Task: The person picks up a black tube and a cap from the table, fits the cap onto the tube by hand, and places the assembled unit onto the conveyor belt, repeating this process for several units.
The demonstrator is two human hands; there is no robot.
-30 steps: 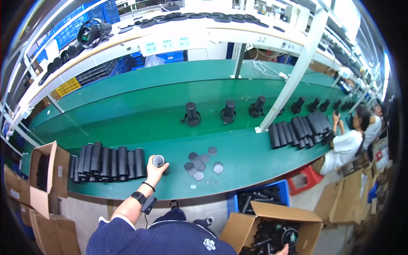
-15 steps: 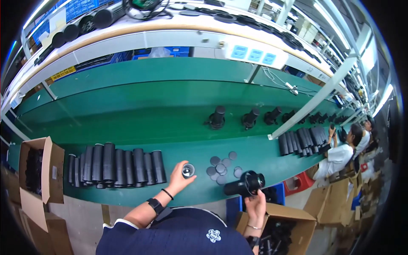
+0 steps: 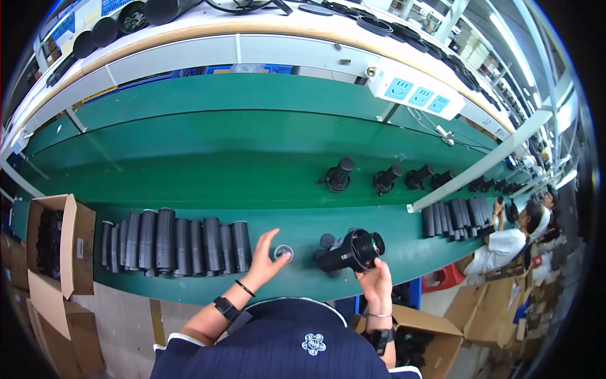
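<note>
A small round cup-like part, pale-rimmed and dark outside, is by my left hand. The fingers of that hand are spread, with the thumb across the cup's near edge. My right hand grips a black cylindrical housing by its wide ring-shaped end, holding it tilted over the bench with the tube toward the left. Behind it a black disc shows; the housing hides most of the others.
Black tubes lie in a row at left, beside an open carton. Black assemblies stand along the green conveyor belt. A slanted post crosses at right, near more tubes and a co-worker. An open carton sits low right.
My right hand has raised the housing and brought it left over the discs. My left hand's fingers have opened from around the cup-like part. The view has shifted slightly.
</note>
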